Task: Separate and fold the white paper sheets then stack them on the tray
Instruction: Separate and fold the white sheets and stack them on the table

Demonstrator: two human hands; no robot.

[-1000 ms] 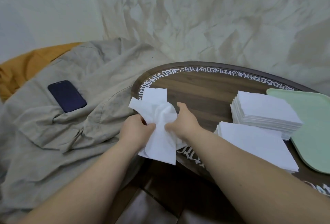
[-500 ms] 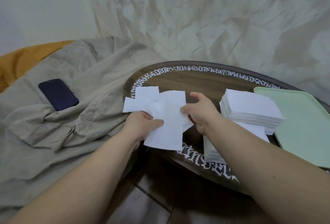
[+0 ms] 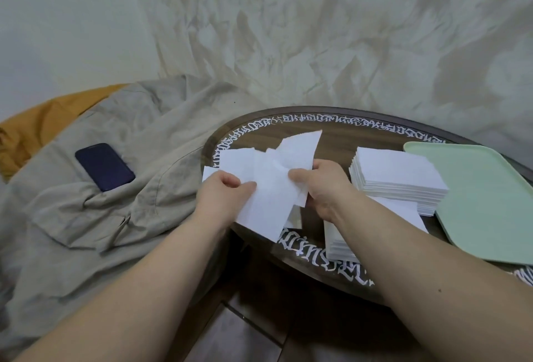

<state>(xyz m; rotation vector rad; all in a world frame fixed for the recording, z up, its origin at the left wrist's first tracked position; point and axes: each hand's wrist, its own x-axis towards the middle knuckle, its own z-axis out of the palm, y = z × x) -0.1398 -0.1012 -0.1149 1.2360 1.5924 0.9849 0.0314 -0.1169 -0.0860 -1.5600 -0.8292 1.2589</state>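
My left hand and my right hand both pinch thin white paper sheets above the left part of the round table. The sheets fan out, one corner rising up to the right. A tall stack of white sheets stands to the right of my right hand. A lower stack lies under my right forearm, partly hidden. The pale green tray lies at the right with nothing on its visible part.
A beige cloth covers the seat at the left, with a dark blue phone on it and an orange cloth behind. A crumpled pale sheet hangs behind the table. Tiled floor shows below.
The bunched sheets have been pulled open and spread apart between my hands. My right hand has shifted right and one sheet corner has lifted upward.
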